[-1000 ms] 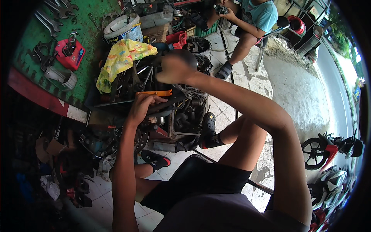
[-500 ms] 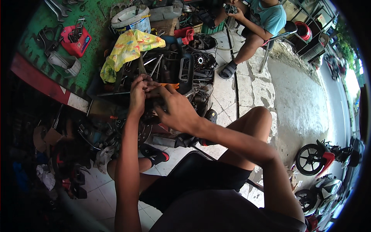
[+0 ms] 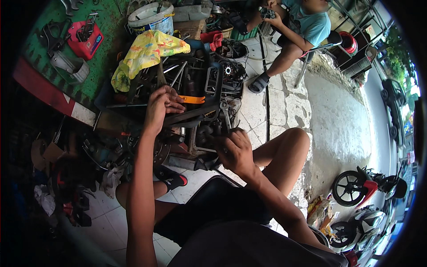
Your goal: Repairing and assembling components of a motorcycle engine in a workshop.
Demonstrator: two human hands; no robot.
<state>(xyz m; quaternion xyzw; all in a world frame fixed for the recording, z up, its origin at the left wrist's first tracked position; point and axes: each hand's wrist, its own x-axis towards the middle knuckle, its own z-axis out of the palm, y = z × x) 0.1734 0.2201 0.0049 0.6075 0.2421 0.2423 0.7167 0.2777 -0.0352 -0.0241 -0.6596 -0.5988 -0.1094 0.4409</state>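
Setting: pale tiled floor (image 3: 111, 218) of an open-fronted workshop, crowded with dark metal parts; concrete pavement (image 3: 338, 124) runs off to the right.
Seat: the person sits low, knees bent, 1 foot in a black and red shoe (image 3: 171, 178) on the tiles.
Right hand (image 3: 234, 149): low over the near edge of the dark engine assembly (image 3: 200, 120), fingers curled together around a dark part; what exactly they grip cannot be told.
Wrench: 1 silver open-ended wrench (image 3: 224, 113) lies on the assembly just above the right hand, apart from it.
Left hand (image 3: 161, 103): higher on the assembly, fingers bent and clamped on a dark bar, thumb side toward an orange-handled tool (image 3: 192, 99) that sticks out just beside the fingertips.
Cloth: yellow patterned cloth (image 3: 144, 53) draped over parts behind the left hand.
Left wall side: green mat (image 3: 111, 31) carrying a red box (image 3: 85, 39) and spanners.
Further back: white bucket (image 3: 151, 18) beyond the cloth.
Far right: another person (image 3: 302, 26) sits on a chair, hands together on a small object.
Right edge: small motorbikes (image 3: 360, 187) parked on the pavement.
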